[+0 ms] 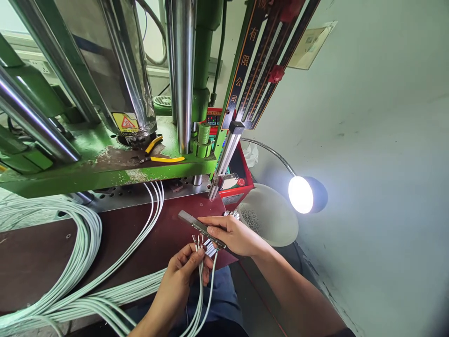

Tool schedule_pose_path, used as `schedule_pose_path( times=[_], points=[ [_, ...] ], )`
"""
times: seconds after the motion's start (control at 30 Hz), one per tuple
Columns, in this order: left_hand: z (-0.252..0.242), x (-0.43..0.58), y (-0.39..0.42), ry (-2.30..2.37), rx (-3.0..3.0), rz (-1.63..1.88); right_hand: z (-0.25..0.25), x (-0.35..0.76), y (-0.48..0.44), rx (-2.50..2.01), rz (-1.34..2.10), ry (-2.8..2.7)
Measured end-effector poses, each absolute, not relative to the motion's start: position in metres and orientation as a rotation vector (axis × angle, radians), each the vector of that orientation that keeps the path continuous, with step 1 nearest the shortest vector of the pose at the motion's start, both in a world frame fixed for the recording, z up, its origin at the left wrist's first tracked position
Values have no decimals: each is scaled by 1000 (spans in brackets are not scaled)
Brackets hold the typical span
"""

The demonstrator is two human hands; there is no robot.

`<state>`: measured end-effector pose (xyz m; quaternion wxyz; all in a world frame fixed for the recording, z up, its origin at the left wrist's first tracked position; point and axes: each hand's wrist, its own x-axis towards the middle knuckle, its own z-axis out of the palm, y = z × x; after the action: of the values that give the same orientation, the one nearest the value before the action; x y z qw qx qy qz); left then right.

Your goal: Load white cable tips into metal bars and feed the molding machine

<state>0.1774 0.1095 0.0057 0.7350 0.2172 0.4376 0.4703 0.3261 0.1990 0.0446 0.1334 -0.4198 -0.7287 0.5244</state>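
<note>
My left hand (182, 274) is closed round the ends of several pale grey cables (201, 285), whose small metal connector tips (197, 241) stick up above my fingers. My right hand (233, 234) grips a long flat metal bar (196, 223) that slants up to the left; another cable end with a connector (210, 248) sits right under this bar. Both hands meet above the front edge of a dark brown worktable (122, 238).
A green press machine (105, 159) with chrome columns (182, 70) stands over the table; yellow-handled pliers (157, 152) lie on its ledge. Bundles of grey cable (70, 262) loop across the table's left. A white bowl (270, 215) and a lit gooseneck lamp (301, 194) stand right.
</note>
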Motion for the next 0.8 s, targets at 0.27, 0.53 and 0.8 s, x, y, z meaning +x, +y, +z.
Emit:
schedule_pose_path(
  times=[0.27, 0.53, 0.8],
  points=[
    [7, 181, 108, 978, 440, 1036, 45, 325, 198, -1168, 1530, -2071],
    [12, 180, 108, 932, 392, 1038, 44, 324, 197, -1123, 1600, -2051],
    [5, 181, 108, 1095, 593, 1065, 47, 325, 197, -1144, 1476, -2127]
  ],
)
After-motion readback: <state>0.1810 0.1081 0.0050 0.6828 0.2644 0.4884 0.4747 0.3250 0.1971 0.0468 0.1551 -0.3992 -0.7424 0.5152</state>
